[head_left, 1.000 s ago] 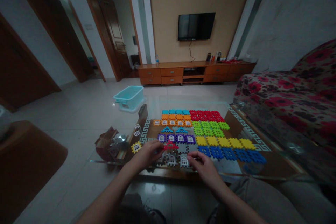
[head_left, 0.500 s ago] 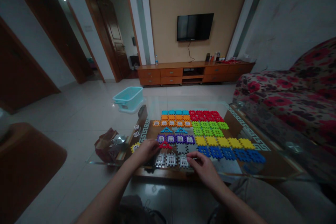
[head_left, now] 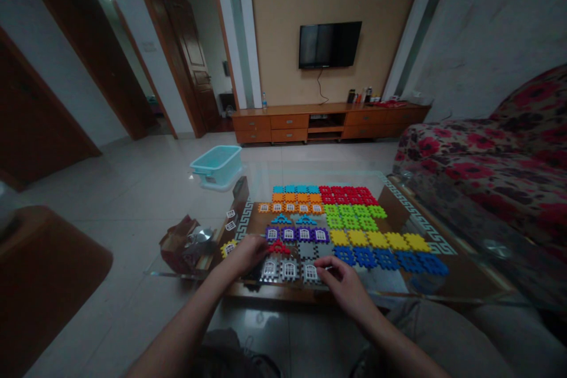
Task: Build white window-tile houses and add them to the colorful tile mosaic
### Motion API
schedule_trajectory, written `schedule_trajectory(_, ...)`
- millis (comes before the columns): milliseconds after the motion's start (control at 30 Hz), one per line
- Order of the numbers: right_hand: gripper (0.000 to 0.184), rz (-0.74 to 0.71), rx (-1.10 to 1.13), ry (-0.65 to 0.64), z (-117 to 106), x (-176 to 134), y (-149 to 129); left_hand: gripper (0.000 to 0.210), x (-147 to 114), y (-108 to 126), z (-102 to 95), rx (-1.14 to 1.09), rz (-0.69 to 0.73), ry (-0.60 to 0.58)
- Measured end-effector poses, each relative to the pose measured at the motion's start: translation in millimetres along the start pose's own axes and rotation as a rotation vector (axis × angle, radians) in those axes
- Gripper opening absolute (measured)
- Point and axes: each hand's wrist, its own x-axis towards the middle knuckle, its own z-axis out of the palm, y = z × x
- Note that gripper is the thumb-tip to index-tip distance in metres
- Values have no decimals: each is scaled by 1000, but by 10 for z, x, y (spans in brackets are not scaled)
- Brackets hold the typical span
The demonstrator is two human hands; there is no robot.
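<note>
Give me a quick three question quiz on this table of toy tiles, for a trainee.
1. True or false: the red triangular piece lies by the left hand.
2. Which tiles sit nearest the right hand? A green B grey tiles C cyan
3. Fill in: the blue tiles lie just nearer the person than the ___ row.

Key: 1 true. 2 B. 3 yellow tiles.

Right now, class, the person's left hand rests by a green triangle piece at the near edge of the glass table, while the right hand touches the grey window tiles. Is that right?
Not quite. In the head view the triangle piece by the left hand is red, not green. The rest stands: it sits near the glass table's near edge, and the right hand touches the grey window tiles.
</note>
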Motion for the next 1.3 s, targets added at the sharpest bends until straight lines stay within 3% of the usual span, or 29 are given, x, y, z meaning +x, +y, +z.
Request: schedule_trajectory(1300, 27, -41, -38, -42, -6, 7, 130, 19, 1, 24, -54, -52, 72, -45)
